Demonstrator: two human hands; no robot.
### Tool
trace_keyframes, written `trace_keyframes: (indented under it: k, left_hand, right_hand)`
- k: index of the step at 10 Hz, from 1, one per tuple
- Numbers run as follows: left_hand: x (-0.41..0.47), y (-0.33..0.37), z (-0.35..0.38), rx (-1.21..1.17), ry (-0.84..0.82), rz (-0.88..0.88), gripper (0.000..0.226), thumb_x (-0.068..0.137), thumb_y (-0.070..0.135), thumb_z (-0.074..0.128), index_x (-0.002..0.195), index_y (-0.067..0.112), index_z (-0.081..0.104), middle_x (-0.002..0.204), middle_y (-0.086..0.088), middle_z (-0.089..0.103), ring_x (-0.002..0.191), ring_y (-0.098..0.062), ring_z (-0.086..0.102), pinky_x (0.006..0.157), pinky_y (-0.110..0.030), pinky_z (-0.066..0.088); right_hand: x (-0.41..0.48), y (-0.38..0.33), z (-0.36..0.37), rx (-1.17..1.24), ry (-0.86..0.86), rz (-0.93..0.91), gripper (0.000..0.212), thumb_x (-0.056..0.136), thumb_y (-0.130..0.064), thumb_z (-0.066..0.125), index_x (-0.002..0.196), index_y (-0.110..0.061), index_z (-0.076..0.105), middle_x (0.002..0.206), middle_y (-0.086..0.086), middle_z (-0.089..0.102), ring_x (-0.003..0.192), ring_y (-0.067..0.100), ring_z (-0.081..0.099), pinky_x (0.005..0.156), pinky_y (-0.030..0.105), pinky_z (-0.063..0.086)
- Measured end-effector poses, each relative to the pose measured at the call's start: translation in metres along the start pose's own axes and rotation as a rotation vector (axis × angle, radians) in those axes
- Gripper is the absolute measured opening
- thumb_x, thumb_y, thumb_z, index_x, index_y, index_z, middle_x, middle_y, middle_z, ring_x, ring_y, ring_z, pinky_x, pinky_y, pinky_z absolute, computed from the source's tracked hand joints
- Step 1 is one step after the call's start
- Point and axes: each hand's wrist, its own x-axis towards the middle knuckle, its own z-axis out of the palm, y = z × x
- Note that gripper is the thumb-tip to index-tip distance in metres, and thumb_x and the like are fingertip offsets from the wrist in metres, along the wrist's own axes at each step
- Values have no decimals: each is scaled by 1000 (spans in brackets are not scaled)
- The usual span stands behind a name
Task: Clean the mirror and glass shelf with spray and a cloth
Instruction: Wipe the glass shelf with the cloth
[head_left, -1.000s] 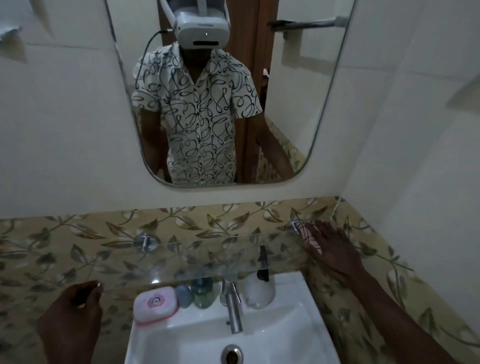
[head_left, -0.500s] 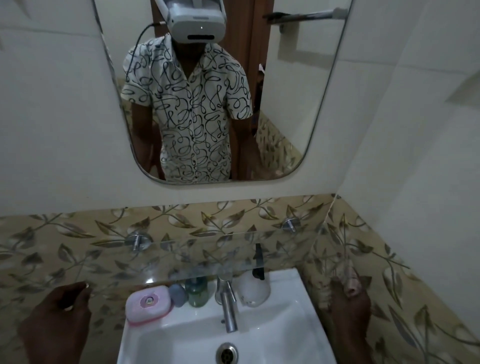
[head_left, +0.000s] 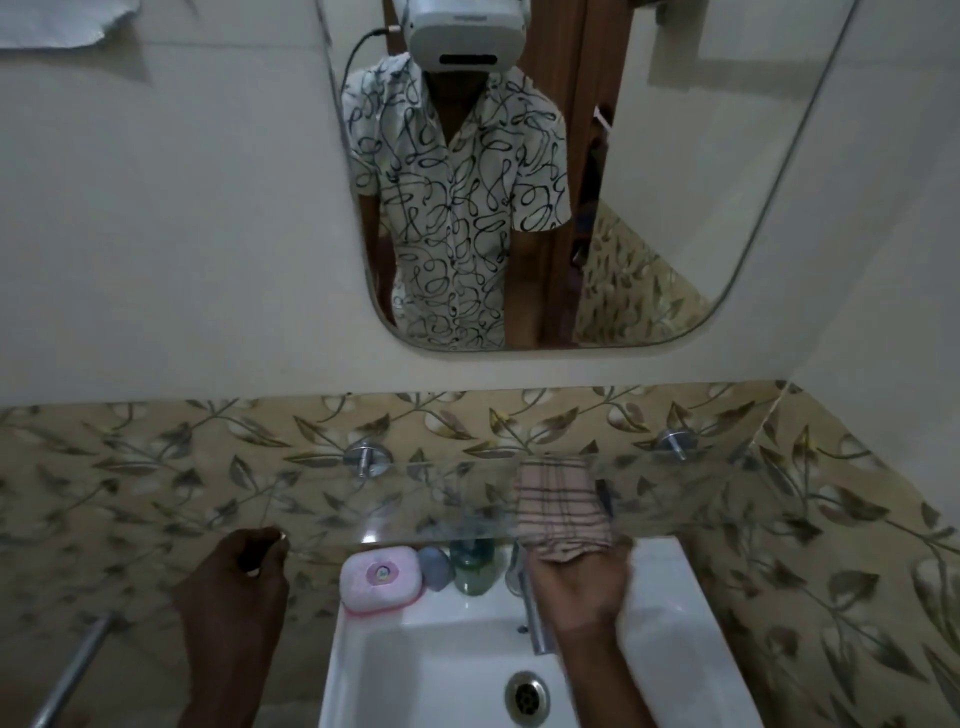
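Two hands are up in front of me at the glass shelf (head_left: 467, 499). My right hand (head_left: 576, 577) lies palm-up with the fingers stretched forward under a folded checked cloth (head_left: 561, 506), which rests on my fingers and reaches out over the shelf's front edge; whether the cloth touches the glass I cannot tell. My left hand (head_left: 234, 587) is off to the left of the right one, loosely curled, the thumb and forefinger tips drawn close together at the shelf's left front corner; I cannot tell if they pinch the glass edge or just meet beside it.

The shelf sits on two metal pegs (head_left: 366, 460) set in the leaf-patterned tile band (head_left: 156, 467), just beyond my fingertips. Above both hands hangs the mirror (head_left: 649, 182), showing my patterned shirt and the headset.

Below and between my hands is the white sink (head_left: 675, 649). On its back ledge, between the hands, lie a pink soap case (head_left: 379, 577), a small bluish thing (head_left: 434, 566) and a green bottle (head_left: 472, 569), side by side under the shelf. The tap (head_left: 535, 623) runs down just left of my right wrist. A metal bar (head_left: 72, 670) slants below my left hand.
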Motion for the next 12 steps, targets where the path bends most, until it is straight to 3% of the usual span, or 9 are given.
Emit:
trace_keyframes:
  k: [1, 3, 5, 6, 7, 9, 10, 11, 12]
  left_hand:
    - [-1, -1, -1, -47, -32, -28, 8, 83, 3, 72, 87, 10, 72, 74, -14, 74, 64, -20, 71, 81, -38, 58]
    - [2, -1, -6, 35, -27, 61, 11, 75, 3, 79, 80, 11, 74, 68, -10, 75, 62, -24, 69, 67, -30, 47]
    - [2, 7, -7, -3, -32, 32, 13, 74, -3, 77, 78, 9, 74, 69, -9, 75, 57, -14, 59, 55, -15, 36]
    - [1, 6, -5, 14, -49, 39, 9, 77, -1, 75, 84, 5, 75, 74, -13, 76, 67, -23, 68, 65, -30, 50]
    - [2, 5, -2, 58, -65, 36, 8, 79, 5, 75, 86, 6, 75, 75, -16, 76, 74, -31, 72, 73, -40, 55]
    - [6, -1, -1, 125, -63, 57, 6, 78, 7, 76, 83, 9, 74, 68, -18, 74, 75, -36, 73, 76, -42, 53]
    - [7, -9, 3, 50, -79, 6, 8, 79, 18, 73, 84, 12, 72, 73, -18, 74, 77, -36, 73, 79, -43, 53]
    - [7, -18, 8, 20, -69, -14, 18, 77, 25, 64, 88, 14, 71, 81, -18, 74, 80, -36, 70, 74, -26, 47]
    - [4, -25, 11, 36, -50, -42, 15, 84, 27, 63, 90, 15, 70, 85, -16, 75, 75, -24, 69, 72, -17, 46]
  right_hand:
    - [-10, 83, 16, 26, -68, 252, 72, 99, -56, 21, 147, -7, 40, 153, 19, 41, 144, 37, 34, 121, 52, 20]
    - [-11, 200, 35, -84, -70, 479, 59, 101, -38, 30, 145, -1, 43, 153, 23, 41, 144, 38, 32, 122, 48, 19]
    - [1, 233, 50, -217, -36, 605, 79, 92, -62, 41, 133, 3, 55, 124, 25, 59, 108, 37, 55, 95, 40, 41]
    - [-5, 227, 51, -270, -6, 630, 98, 70, -63, 66, 141, 2, 47, 129, 20, 57, 113, 31, 52, 106, 34, 39]
    - [-15, 201, 33, -293, -37, 591, 79, 88, -54, 56, 137, 7, 49, 148, 23, 45, 134, 37, 40, 124, 40, 17]
    - [-55, 93, 0, -131, -105, 534, 100, 88, -68, 45, 148, 10, 25, 157, 35, 18, 147, 47, 20, 124, 54, 5]
    - [-71, 17, -27, -343, 47, 334, 78, 75, -20, 80, 137, 12, 46, 148, 36, 38, 138, 46, 40, 121, 55, 19]
    - [-77, -65, -72, -382, 165, 234, 60, 56, 5, 85, 111, 17, 65, 125, 34, 62, 109, 43, 67, 100, 50, 45]
    - [-74, -125, -113, -568, 374, 84, 20, 89, 6, 51, 96, 7, 70, 86, 19, 76, 79, 27, 73, 69, 32, 58]
